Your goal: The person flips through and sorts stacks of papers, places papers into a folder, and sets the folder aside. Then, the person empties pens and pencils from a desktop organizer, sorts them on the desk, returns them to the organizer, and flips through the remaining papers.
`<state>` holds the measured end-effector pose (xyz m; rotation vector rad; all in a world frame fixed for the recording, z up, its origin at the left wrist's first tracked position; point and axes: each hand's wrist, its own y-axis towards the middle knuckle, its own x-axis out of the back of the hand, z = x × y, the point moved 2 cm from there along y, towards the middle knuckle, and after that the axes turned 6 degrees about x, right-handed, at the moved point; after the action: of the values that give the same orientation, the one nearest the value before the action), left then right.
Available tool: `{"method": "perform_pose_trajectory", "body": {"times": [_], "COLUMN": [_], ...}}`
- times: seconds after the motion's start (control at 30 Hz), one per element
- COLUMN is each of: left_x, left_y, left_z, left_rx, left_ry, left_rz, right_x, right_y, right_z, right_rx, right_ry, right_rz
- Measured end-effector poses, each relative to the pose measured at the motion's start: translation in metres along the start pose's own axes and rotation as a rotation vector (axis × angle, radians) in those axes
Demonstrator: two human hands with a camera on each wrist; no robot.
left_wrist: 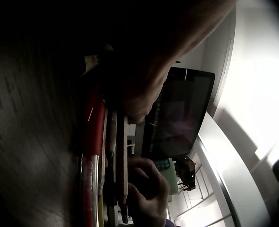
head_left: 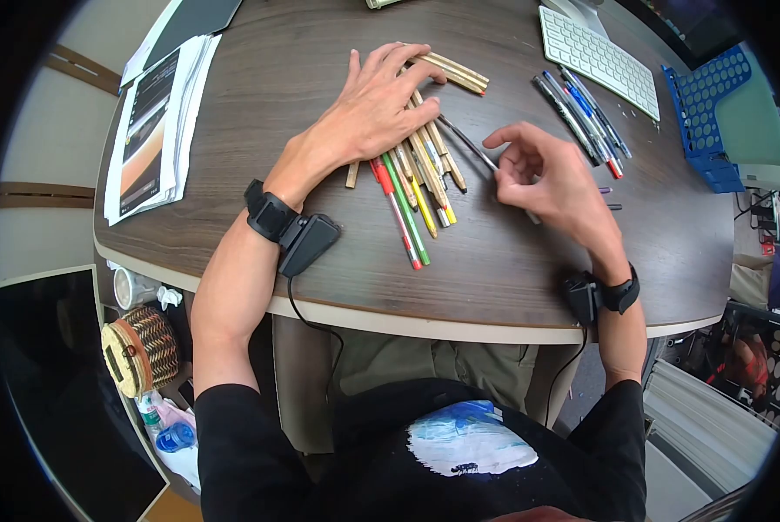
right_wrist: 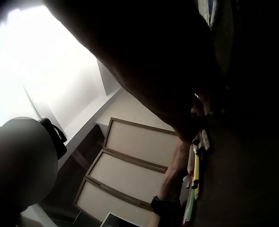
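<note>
A dark wood-look desk [head_left: 268, 104] curves round the person, with a stack of papers [head_left: 159, 130] off to the left of the left hand [head_left: 372, 104], and a white keyboard [head_left: 599, 65] and a blue basket [head_left: 712, 109] on the far side of the right hand [head_left: 546, 174], the basket farther to its right. The left hand rests on a loose heap of pencils [head_left: 433, 178], its fingers spread and slightly bent over the top. Most of the pencils reach out from under its palm and thumb towards the body, while a few more pencils [head_left: 458, 76] lie at its fingertips, pointing to the right. A red pen [head_left: 398, 213], a green pen [head_left: 413, 222] and a yellow pencil [head_left: 428, 217] stick out on the near side of the same hand.

The right hand has its fingers curled about a slim dark pen [head_left: 468, 141]; one end points back towards the left thumb and the pen runs in beneath the right fingers, but whether they pinch it I cannot tell. A bunch of pens [head_left: 585, 113] lies just beyond the right hand's knuckles, and purple pens [head_left: 613, 207] show beside its wrist
</note>
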<state>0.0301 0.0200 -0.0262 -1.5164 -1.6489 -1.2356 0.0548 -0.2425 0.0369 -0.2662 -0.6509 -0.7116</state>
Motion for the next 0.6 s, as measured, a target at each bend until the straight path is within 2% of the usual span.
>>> {"method": "perform_pose_trajectory", "body": {"times": [0.1,0.33,0.4,0.47,0.6], "left_x": [0.000,-0.002,-0.002,-0.005,-0.004], "left_y": [0.002,0.002,0.003,0.001,0.004], "left_z": [0.001,0.002,0.002,0.005,0.004], "left_rx": [0.004,0.017,0.012,0.005,-0.010], "left_ry": [0.006,-0.012,0.000,0.006,-0.007], "left_rz": [0.005,0.029,0.023,0.023,0.010], "right_x": [0.020,0.085,0.094,0.092,0.090], "right_y": [-0.001,-0.018,-0.024,-0.026,-0.032], "right_z": [-0.010,-0.032,-0.031,-0.042,-0.046], "right_rx": [-0.076,0.013,-0.077,-0.130,0.055], "right_ry": [0.040,-0.128,-0.318,-0.325,-0.295], "right_rz": [0.071,-0.014,0.106,0.176,0.183]}}
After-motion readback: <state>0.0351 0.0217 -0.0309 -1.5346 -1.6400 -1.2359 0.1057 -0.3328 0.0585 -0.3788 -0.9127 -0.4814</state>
